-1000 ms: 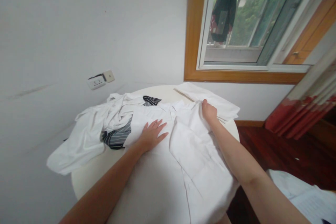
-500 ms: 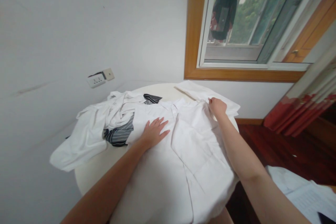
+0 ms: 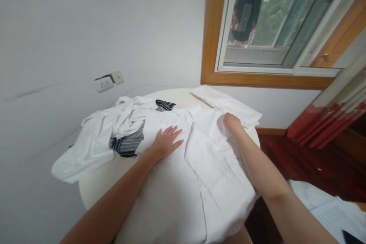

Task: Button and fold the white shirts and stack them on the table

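Note:
A white shirt (image 3: 197,175) lies spread over a round white table (image 3: 94,187). My left hand (image 3: 166,142) rests flat on it, fingers stretched out, near the collar. My right hand (image 3: 231,122) is curled at the shirt's far right shoulder, fingers tucked into the cloth and mostly hidden, gripping the fabric.
A heap of white and dark striped clothes (image 3: 122,133) sits at the table's left. A folded white garment (image 3: 228,105) lies at the far right edge. A wall socket (image 3: 103,82) is behind. Window, red curtain (image 3: 328,122) and wooden floor lie right.
My right hand drew back slightly along the shirt's shoulder and curled into the cloth. My left hand stayed flat in place.

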A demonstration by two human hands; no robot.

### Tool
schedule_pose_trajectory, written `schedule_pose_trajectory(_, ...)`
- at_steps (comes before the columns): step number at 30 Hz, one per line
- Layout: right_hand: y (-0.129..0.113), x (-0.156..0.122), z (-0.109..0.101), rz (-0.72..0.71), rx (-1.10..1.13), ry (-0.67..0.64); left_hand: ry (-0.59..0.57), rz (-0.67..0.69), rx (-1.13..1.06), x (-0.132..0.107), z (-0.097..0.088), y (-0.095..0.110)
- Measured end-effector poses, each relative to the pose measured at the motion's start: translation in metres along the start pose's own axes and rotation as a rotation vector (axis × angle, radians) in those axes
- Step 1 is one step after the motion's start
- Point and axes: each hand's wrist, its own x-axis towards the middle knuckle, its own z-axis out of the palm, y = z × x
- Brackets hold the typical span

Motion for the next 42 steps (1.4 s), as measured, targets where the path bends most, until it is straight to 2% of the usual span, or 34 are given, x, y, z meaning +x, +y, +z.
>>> schedule_pose_trajectory(5,0.004,0.000,0.000,0.060,-0.016,-0.014,-0.016,0.000,0.003,0.000,-0.002,0.001)
schedule_pose_trajectory(13,0.008,0.004,-0.003,0.069,-0.028,0.189,-0.013,-0.001,-0.008,-0.001,-0.003,0.001)
schedule_pose_trajectory(19,-0.003,0.014,0.007,-0.043,-0.085,0.310,-0.010,0.002,-0.014,-0.001,-0.001,0.001)
schedule_pose_trajectory(23,-0.011,0.016,0.008,-0.188,-0.090,0.420,0.008,0.011,-0.017,-0.003,0.000,0.000)
schedule_pose_trajectory(27,-0.013,0.016,0.013,-0.242,-0.057,0.482,0.138,0.050,-0.020,0.001,-0.004,0.004)
schedule_pose_trajectory(30,-0.012,0.017,0.021,-0.255,-0.047,0.496,0.265,0.181,-0.084,0.012,-0.016,0.021)
schedule_pose_trajectory(33,-0.011,0.017,0.027,-0.276,-0.059,0.490,0.275,0.391,-0.216,0.023,-0.031,0.055)
schedule_pose_trajectory(35,-0.011,0.016,0.029,-0.264,-0.074,0.482,0.218,0.531,-0.263,0.027,-0.038,0.083)
schedule_pose_trajectory(38,-0.010,0.015,0.030,-0.232,-0.086,0.488,0.096,0.733,-0.213,0.025,-0.041,0.119)
schedule_pose_trajectory(40,-0.010,0.015,0.031,-0.233,-0.091,0.506,0.016,0.824,-0.163,0.020,-0.040,0.133)
schedule_pose_trajectory(42,-0.009,0.015,0.033,-0.241,-0.093,0.526,-0.039,0.843,-0.132,0.013,-0.040,0.137)
